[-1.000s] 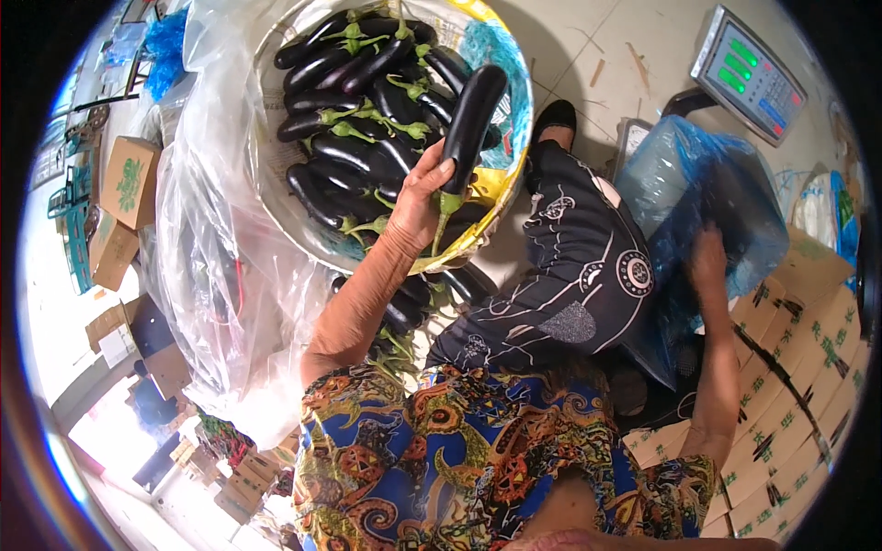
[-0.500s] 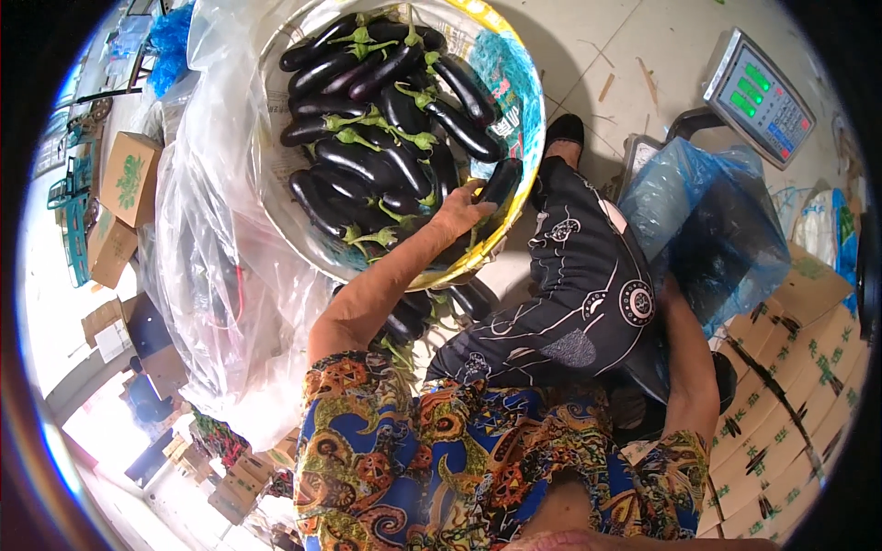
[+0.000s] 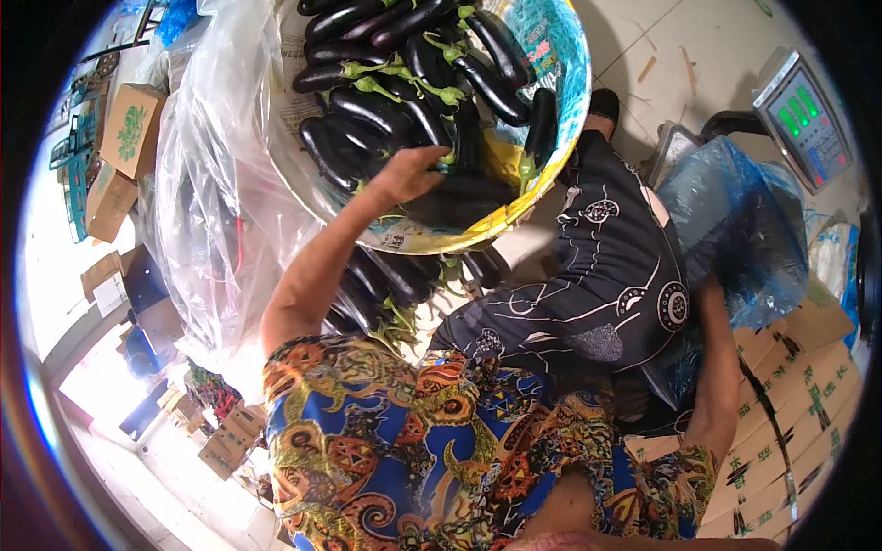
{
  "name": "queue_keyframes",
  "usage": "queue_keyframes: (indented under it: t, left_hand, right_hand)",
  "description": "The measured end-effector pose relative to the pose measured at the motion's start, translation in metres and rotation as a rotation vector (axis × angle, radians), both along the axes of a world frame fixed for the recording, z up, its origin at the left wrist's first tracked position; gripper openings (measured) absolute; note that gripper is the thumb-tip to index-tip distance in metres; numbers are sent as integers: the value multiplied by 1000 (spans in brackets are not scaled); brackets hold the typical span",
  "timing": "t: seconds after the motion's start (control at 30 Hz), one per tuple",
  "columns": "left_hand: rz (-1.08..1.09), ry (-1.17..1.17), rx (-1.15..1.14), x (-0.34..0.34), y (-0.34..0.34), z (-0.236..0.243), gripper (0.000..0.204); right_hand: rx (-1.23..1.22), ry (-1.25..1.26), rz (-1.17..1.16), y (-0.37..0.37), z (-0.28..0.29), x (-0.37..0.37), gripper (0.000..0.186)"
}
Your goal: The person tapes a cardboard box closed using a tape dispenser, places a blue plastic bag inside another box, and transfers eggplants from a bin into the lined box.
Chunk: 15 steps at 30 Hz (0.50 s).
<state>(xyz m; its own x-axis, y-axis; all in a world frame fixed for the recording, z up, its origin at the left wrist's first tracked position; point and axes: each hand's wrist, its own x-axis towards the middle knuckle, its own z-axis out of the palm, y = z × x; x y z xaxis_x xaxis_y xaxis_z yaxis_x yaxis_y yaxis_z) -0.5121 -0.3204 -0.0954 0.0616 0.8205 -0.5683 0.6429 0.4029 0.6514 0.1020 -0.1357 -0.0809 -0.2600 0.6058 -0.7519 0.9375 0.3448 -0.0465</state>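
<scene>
Glossy dark eggplants (image 3: pixel 367 110) with green stems fill a large round basket (image 3: pixel 285 161) lined with printed, yellow and turquoise sheeting. My left hand (image 3: pixel 411 174) is low inside it, closed over the end of a motion-smeared eggplant (image 3: pixel 469 200); some of its fingers are hidden. Another eggplant (image 3: pixel 542 129) leans against the right wall, stem down. On the right, my right hand (image 3: pixel 709 292) is at a translucent blue plastic bag (image 3: pixel 753 220), its fingers hidden by the bag. More eggplants (image 3: pixel 381 285) lie below the basket, beside my left forearm.
A digital scale display (image 3: pixel 804 119) stands at the upper right, beyond the bag. Flattened printed cartons (image 3: pixel 781 432) are stacked at the lower right. Clear plastic sheeting (image 3: pixel 216 184) hangs along the basket's left side, with cardboard boxes (image 3: pixel 133 129) farther left. My patterned trouser leg (image 3: pixel 597 275) is between basket and bag.
My left hand has moved left, away from the eggplant at the right wall, which now leans stem down. The whole view has shifted, with the basket higher in it.
</scene>
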Motion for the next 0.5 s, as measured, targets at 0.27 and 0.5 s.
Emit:
queue_keyframes:
  t: [0.27, 0.5]
  left_hand:
    - [-433, 915, 200, -70, -84, 14, 43]
    - [-197, 921, 425, -86, -44, 43, 43]
  right_hand:
    - [102, 146, -30, 1, 87, -52, 51]
    - [179, 113, 204, 14, 99, -77, 32]
